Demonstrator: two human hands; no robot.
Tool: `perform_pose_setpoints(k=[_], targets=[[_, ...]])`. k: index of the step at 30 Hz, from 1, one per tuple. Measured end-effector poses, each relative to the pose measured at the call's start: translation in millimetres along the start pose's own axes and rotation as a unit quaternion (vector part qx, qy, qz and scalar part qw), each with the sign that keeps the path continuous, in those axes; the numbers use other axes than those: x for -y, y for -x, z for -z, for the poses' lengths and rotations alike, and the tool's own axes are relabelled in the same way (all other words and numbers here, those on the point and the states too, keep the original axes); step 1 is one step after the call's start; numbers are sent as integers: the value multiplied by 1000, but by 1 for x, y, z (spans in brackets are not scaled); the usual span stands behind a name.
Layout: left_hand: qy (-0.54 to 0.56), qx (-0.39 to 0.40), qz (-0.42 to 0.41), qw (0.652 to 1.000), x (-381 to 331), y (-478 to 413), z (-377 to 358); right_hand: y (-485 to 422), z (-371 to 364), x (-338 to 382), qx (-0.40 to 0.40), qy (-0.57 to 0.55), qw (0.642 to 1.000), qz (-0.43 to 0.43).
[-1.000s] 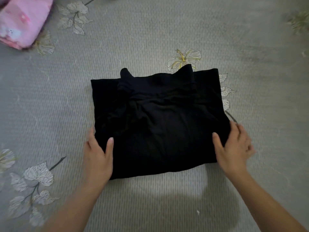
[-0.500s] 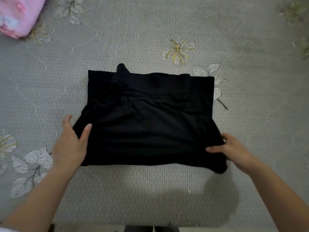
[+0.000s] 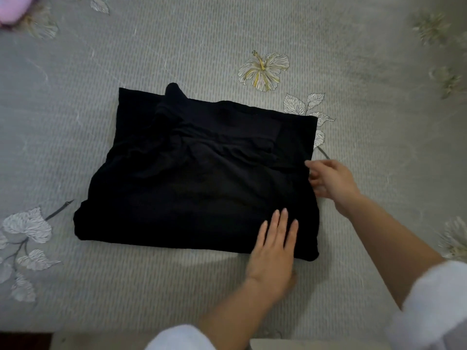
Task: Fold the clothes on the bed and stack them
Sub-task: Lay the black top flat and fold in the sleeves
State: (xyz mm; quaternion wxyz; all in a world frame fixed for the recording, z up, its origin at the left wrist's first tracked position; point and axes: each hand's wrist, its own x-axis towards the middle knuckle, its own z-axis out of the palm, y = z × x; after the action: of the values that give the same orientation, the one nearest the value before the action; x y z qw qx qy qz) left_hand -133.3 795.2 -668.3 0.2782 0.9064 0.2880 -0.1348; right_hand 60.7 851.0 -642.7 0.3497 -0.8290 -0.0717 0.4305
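Black cloth, a folded garment [image 3: 197, 178], lies flat on a grey ribbed bedspread [image 3: 379, 137] printed with pale flowers and leaves. The left hand [image 3: 274, 245] rests palm down on the garment's near right corner, with its fingers [image 3: 283, 223] straight, close together and pointing away from the person, and its heel on the bedspread just short of the near edge. Most of the garment spreads away to the left of this hand and beyond its fingertips, where the upper layers bunch into soft creases and a small tab of cloth sticks out past the far edge. The right hand [image 3: 331, 179] sits just beyond and to the right of the left hand, against the garment's right edge. One digit reaches over the cloth while the others are bent at the hem; motion blur hides whether they pinch the fabric or only touch it. A printed hibiscus [image 3: 264, 70] lies well beyond the right hand, past the garment's far edge. Both forearms are bare below white sleeves, the left sleeve [image 3: 180, 337] and the right sleeve [image 3: 434, 299]. Far off beyond the left hand, at the top left corner, a blurred pink item [image 3: 10, 8] shows.
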Motion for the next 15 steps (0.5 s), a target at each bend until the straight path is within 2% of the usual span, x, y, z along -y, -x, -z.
perform_pose_setpoints(k=[2, 5, 7, 9, 11, 13, 15], targets=[[-16, 8, 38, 999, -6, -7, -7, -2, -10, 8, 5, 32, 999, 9], [1, -6, 45, 999, -7, -10, -6, -1, -20, 17, 27, 74, 997, 12], [61, -32, 37, 997, -1, -12, 4, 2, -22, 26, 60, 72, 996, -2], [202, -70, 28, 976, 12, -9, 22, 6, -22, 38, 92, 42, 995, -21], [368, -122, 32, 921, 31, 2, 48, 12, -21, 53, 114, -15, 992, -50], [480, -161, 65, 860, 53, 21, 71, 20, -27, 69, 145, -77, 985, -56], [640, -152, 85, 749, 74, 43, 91, 32, -43, 88, 169, -137, 976, -17]])
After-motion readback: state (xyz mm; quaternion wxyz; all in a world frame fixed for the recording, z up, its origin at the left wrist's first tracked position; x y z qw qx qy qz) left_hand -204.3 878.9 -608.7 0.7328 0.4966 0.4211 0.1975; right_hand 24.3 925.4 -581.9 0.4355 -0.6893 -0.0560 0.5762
